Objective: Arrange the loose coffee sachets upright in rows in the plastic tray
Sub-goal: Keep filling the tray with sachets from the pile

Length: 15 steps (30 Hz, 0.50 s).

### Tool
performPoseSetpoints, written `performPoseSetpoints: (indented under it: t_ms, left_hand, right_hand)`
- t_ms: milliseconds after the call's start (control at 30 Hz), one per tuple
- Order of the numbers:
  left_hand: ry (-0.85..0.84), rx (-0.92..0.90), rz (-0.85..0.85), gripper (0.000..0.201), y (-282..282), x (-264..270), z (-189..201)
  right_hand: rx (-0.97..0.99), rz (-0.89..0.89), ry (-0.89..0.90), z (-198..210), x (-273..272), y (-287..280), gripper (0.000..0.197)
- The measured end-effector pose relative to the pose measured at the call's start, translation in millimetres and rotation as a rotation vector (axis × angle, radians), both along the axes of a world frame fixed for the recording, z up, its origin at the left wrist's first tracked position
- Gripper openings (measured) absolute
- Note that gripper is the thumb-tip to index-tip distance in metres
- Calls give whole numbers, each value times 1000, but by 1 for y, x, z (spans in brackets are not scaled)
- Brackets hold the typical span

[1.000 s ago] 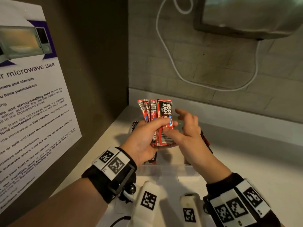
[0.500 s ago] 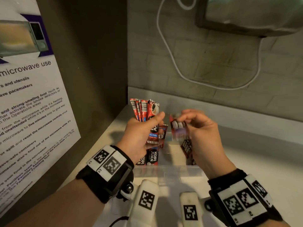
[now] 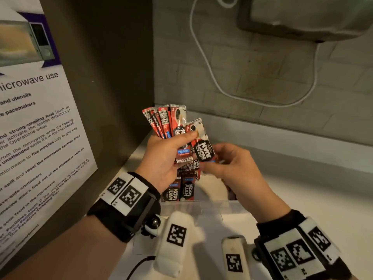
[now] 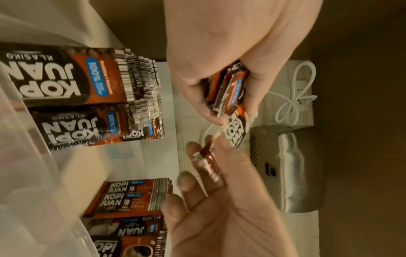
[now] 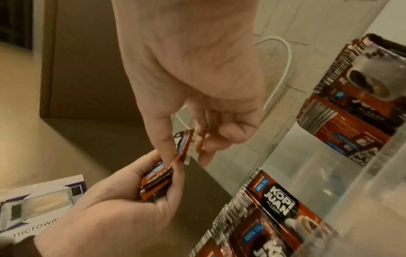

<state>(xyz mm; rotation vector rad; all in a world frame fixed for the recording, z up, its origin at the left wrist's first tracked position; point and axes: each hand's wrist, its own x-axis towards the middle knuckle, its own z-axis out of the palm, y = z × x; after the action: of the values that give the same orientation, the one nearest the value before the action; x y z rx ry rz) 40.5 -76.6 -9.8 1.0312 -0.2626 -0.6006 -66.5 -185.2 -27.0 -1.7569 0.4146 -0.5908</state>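
Note:
My left hand [image 3: 171,156] grips a fanned bundle of red and black coffee sachets [image 3: 165,124] above the clear plastic tray [image 3: 201,207]. My right hand [image 3: 222,158] pinches a single sachet [image 3: 201,144] by its lower end and holds it against the right side of the bundle, its lettering upside down. Rows of sachets [image 3: 179,190] stand upright in the tray's left part. The left wrist view has the bundle [image 4: 228,90] in the curled left fingers and the single sachet [image 4: 206,165] on the right hand's fingers. In the right wrist view, thumb and forefinger pinch that sachet [image 5: 183,146].
A microwave-use poster [image 3: 40,118] hangs on the brown wall at the left. A white cable [image 3: 212,73] loops over the tiled back wall below a metal appliance [image 3: 302,17]. The tray stands on a white counter [image 3: 312,188] in the corner.
Half a second ago my right hand held a sachet apart from the bundle, over the tray. It has since moved up and left, and the sachet now lies against the bundle.

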Motion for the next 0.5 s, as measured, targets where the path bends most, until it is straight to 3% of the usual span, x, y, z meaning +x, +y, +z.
performPoseSetpoints:
  t_ms: [100, 233, 400, 500]
  left_hand:
    - [18, -29, 22, 35, 2, 2, 0]
    - [-31, 67, -25, 18, 7, 2, -3]
    - [-51, 83, -91, 16, 2, -14, -6]
    - [-69, 100, -64, 19, 4, -15, -5]
  right_hand:
    - [19, -50, -4, 0, -1, 4, 7]
    - [364, -181, -328, 13, -1, -1, 20]
    - [540, -5, -436, 20, 9, 14, 10]
    - [530, -37, -461, 19, 13, 14, 11]
